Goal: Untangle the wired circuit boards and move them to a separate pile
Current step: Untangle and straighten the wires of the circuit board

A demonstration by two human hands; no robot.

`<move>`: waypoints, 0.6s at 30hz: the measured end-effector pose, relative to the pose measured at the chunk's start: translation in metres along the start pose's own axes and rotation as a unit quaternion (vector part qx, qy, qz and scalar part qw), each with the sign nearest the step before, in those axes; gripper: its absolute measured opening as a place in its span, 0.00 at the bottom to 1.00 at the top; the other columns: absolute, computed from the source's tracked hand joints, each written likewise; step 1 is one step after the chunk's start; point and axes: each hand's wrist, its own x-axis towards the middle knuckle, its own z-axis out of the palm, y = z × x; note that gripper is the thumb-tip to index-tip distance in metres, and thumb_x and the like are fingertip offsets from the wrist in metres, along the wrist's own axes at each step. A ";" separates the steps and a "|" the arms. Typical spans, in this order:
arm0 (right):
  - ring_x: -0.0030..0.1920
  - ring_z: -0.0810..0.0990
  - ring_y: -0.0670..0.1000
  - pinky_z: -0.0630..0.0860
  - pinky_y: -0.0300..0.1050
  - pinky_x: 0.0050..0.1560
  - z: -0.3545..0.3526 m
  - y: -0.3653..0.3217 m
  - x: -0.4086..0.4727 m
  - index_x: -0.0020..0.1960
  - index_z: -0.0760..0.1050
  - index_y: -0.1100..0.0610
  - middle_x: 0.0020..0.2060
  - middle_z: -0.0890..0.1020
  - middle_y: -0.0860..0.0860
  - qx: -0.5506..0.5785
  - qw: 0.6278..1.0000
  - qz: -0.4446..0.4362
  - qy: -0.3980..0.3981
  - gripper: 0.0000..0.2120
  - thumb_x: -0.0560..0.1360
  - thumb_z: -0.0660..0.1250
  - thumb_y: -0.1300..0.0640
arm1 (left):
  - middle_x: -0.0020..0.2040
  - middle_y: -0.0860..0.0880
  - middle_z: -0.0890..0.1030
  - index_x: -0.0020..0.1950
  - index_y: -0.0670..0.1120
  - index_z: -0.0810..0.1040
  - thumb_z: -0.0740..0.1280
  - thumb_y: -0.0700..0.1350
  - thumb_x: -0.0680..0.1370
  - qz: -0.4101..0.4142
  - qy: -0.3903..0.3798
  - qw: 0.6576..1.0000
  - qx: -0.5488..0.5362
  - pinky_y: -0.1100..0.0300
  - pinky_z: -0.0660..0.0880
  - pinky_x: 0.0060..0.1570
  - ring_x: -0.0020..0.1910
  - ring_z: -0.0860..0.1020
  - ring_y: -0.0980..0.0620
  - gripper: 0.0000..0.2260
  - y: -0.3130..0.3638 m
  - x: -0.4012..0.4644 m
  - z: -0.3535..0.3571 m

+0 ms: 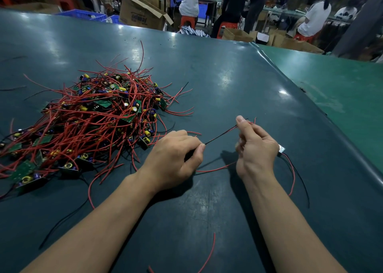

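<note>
A tangled pile of small green circuit boards with red and black wires (91,119) lies on the left of the dark green table (228,81). My left hand (174,158) pinches a black wire (219,136) just right of the pile. That wire runs taut up to my right hand (255,148), which grips its other end between thumb and fingers. A small circuit board (281,149) peeks out behind my right hand, with red and black wires (294,173) trailing from it down to the table. A red wire (215,169) runs between my hands near the table.
A loose red wire (209,254) lies near the front edge between my forearms. A lighter green table (342,90) adjoins on the right. Beyond the far edge are cardboard boxes (141,11), blue crates (83,14) and several seated people on red stools.
</note>
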 end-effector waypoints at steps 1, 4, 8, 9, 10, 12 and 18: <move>0.23 0.61 0.44 0.56 0.37 0.23 0.000 -0.001 0.001 0.34 0.78 0.57 0.23 0.69 0.46 0.021 1.000 0.015 0.003 0.10 0.72 0.74 0.64 | 0.30 0.49 0.72 0.35 0.41 0.74 0.58 0.47 0.79 0.003 -0.001 1.000 0.002 0.56 0.67 0.38 0.34 0.65 0.50 0.16 0.001 0.000 0.000; 0.22 0.62 0.44 0.57 0.36 0.22 -0.005 -0.005 0.006 0.35 0.76 0.56 0.24 0.70 0.46 0.069 0.997 0.022 0.032 0.11 0.73 0.73 0.64 | 0.29 0.48 0.71 0.34 0.40 0.73 0.58 0.46 0.79 0.009 0.009 1.000 0.004 0.56 0.66 0.37 0.33 0.65 0.49 0.16 0.001 0.000 0.000; 0.22 0.63 0.44 0.59 0.37 0.22 -0.012 -0.011 0.014 0.39 0.78 0.58 0.24 0.69 0.46 0.033 0.998 -0.016 0.052 0.07 0.73 0.73 0.63 | 0.31 0.45 0.74 0.36 0.38 0.76 0.57 0.47 0.80 -0.026 0.037 0.999 0.015 0.49 0.71 0.37 0.33 0.70 0.45 0.18 -0.005 -0.003 -0.002; 0.22 0.63 0.44 0.59 0.37 0.22 -0.013 -0.011 0.014 0.39 0.78 0.58 0.23 0.69 0.46 0.030 0.998 -0.026 0.046 0.07 0.74 0.73 0.62 | 0.32 0.45 0.77 0.37 0.39 0.78 0.57 0.47 0.80 -0.036 0.052 0.998 0.025 0.47 0.72 0.37 0.33 0.72 0.44 0.17 -0.006 -0.003 -0.002; 0.22 0.63 0.45 0.60 0.37 0.22 -0.013 -0.010 0.013 0.39 0.77 0.58 0.23 0.69 0.46 0.022 0.998 -0.036 0.040 0.07 0.75 0.72 0.61 | 0.34 0.46 0.79 0.39 0.39 0.79 0.57 0.46 0.80 -0.044 0.069 0.996 0.036 0.47 0.73 0.38 0.33 0.74 0.43 0.17 -0.006 -0.003 -0.001; 0.21 0.64 0.45 0.60 0.35 0.21 -0.011 -0.007 0.008 0.40 0.78 0.59 0.23 0.70 0.46 -0.029 0.998 -0.052 0.010 0.08 0.76 0.71 0.56 | 0.36 0.46 0.81 0.42 0.40 0.81 0.57 0.46 0.80 -0.066 0.095 0.992 0.054 0.46 0.74 0.40 0.34 0.75 0.43 0.17 -0.006 -0.001 0.001; 0.21 0.67 0.42 0.57 0.32 0.15 -0.005 -0.002 -0.016 0.46 0.81 0.63 0.27 0.74 0.49 -0.182 0.919 0.194 -0.289 0.11 0.79 0.66 0.56 | 0.42 0.45 0.83 0.47 0.41 0.81 0.55 0.49 0.81 -0.140 0.125 0.977 0.097 0.45 0.76 0.43 0.42 0.80 0.40 0.18 -0.009 0.000 0.000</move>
